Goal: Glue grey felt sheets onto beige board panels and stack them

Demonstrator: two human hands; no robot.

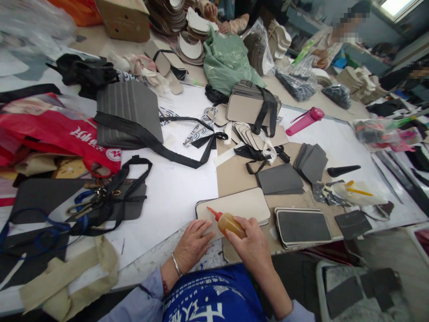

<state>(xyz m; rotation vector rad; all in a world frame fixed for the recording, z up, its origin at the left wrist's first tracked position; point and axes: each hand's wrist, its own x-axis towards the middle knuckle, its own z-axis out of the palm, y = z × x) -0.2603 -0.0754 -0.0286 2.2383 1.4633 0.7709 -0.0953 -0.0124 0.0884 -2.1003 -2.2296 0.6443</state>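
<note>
A squeeze bottle (pixel 231 225) of amber liquid, with a red tapered nozzle, is gripped in my right hand (pixel 252 243). Its tip points up and left, over a beige rounded panel (pixel 246 203) with dark edges; whether it touches the surface I cannot tell. My left hand (pixel 192 243) lies with outstretched fingers on the panel's near left corner. More panels show beneath the beige one. To the right sits a stack of dark grey rounded panels (pixel 303 226) with pale edges.
Grey sheets (pixel 279 179), a pink bottle (pixel 305 121) and strapped beige panels (pixel 250 105) lie beyond my hands. At left are a grey panel stack (pixel 129 112), black straps and a red bag (pixel 56 129). A bin (pixel 323 290) stands lower right. Other people work across the table.
</note>
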